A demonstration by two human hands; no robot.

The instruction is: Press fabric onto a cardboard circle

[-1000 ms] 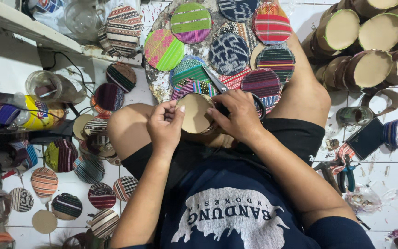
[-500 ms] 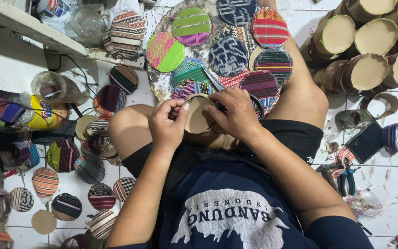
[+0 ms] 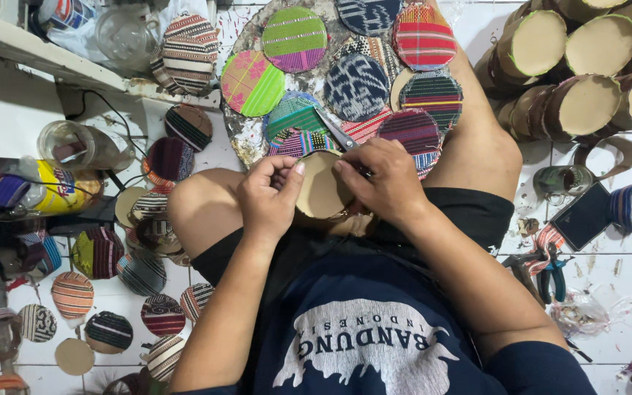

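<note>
Seated on the tile floor, knees apart; left hand (image 3: 268, 196) pinches the left rim of a tan card disc (image 3: 321, 186) between thumb and curled fingers; right hand (image 3: 382, 179) grips its right rim, fingers pressed together, scissors (image 3: 339, 135) under them; disc held over the lap between the hands, plain face up, round, so no clear long axis; scissors' blades point up-left; beyond, a round tray (image 3: 237, 132) of striped fabric circles (image 3: 294, 38); far right, stacked card drums (image 3: 587, 102).

Tan cardboard disc (image 3: 321, 189); green-pink striped fabric circle (image 3: 294, 39); red striped circle (image 3: 423, 36).
</note>
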